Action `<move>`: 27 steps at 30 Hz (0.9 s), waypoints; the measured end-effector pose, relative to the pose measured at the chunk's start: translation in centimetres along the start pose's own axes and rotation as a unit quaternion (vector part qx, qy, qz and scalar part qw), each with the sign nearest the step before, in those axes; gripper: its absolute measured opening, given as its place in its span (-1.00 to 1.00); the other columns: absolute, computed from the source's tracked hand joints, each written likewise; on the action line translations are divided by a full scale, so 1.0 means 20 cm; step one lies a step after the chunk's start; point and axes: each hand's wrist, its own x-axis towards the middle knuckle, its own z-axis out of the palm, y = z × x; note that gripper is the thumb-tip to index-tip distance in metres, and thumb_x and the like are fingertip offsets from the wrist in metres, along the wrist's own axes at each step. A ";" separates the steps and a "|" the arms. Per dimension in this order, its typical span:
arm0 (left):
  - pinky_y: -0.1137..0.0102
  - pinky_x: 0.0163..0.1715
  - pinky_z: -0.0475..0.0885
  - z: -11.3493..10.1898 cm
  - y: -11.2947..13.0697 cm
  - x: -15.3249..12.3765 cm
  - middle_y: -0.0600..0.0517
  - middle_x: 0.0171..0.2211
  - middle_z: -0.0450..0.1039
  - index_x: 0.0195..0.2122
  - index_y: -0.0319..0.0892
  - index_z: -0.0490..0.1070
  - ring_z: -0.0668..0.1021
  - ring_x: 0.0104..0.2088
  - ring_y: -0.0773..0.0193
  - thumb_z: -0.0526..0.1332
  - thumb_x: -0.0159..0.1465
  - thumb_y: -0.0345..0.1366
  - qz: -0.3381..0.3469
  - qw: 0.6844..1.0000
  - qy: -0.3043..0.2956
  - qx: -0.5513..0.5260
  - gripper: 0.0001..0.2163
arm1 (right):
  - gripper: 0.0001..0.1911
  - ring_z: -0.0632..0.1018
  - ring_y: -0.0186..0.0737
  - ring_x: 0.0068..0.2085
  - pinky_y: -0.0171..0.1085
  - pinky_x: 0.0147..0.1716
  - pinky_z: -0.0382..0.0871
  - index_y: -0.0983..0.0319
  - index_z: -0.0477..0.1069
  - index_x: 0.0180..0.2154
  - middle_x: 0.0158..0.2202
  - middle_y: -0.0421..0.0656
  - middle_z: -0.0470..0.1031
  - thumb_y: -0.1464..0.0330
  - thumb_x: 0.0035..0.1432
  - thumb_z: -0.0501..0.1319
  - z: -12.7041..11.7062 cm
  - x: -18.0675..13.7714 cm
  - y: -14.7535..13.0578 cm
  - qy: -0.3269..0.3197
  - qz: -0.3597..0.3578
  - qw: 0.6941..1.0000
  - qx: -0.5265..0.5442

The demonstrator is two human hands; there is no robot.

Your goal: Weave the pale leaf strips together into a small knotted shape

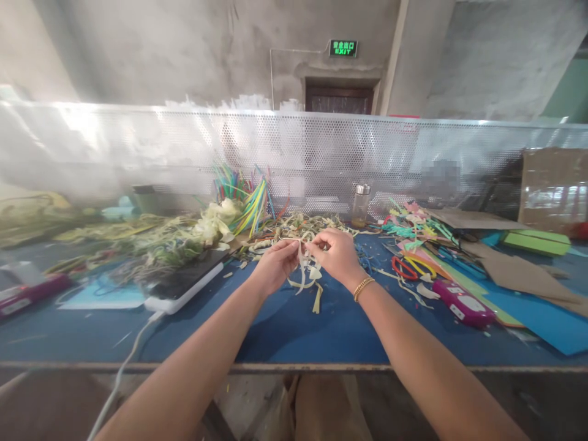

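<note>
**Holding a pale strip (pixel 302 274) above a blue table (pixel 312 346)**

Pinching with the left hand (pixel 280 264), fingertips drawn together, and with the right hand (pixel 337 254), likewise closed; apparently gripping at 2 neighbouring points, though too blurred for certainty. Dangling just before a tangled heap (pixel 316 224).

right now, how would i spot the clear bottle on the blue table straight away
Find the long perforated metal panel along the far side of the blue table. Beyond the right hand, slightly to its right, a clear bottle stands before that panel. Its shiny silver cap and upright shape set it apart from the tangled pale strips beside it.
</note>
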 end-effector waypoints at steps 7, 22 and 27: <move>0.52 -0.42 0.39 0.00 0.00 0.00 0.02 -0.44 0.50 -0.38 -0.25 0.46 0.50 -0.46 0.41 0.34 0.05 -0.39 -0.003 1.000 -0.004 -0.003 -0.88 | -0.86 0.43 -0.24 -0.34 -0.22 -0.24 0.20 0.16 0.48 -0.46 -0.47 -0.20 0.44 0.25 0.05 0.25 -0.01 0.01 0.01 -0.018 -0.004 1.000 -0.003; 0.51 -0.47 0.37 0.01 0.01 -0.01 0.06 -0.47 0.45 -0.40 -0.24 0.44 0.47 -0.51 0.43 0.38 0.00 -0.33 -0.012 1.000 -0.005 0.018 -0.82 | -0.88 0.42 -0.25 -0.32 -0.22 -0.24 0.17 0.16 0.46 -0.48 -0.45 -0.20 0.44 0.29 0.05 0.27 -0.01 0.01 0.01 -0.032 -0.011 0.999 0.000; 0.51 -0.55 0.31 0.01 -0.01 0.00 0.11 -0.58 0.38 -0.47 -0.24 0.42 0.40 -0.59 0.47 0.43 -0.09 -0.30 0.000 0.998 0.018 0.054 -0.77 | -0.88 0.41 -0.24 -0.30 -0.22 -0.23 0.14 0.16 0.45 -0.49 -0.45 -0.21 0.43 0.29 0.06 0.27 -0.01 0.01 0.01 -0.047 -0.026 0.998 -0.012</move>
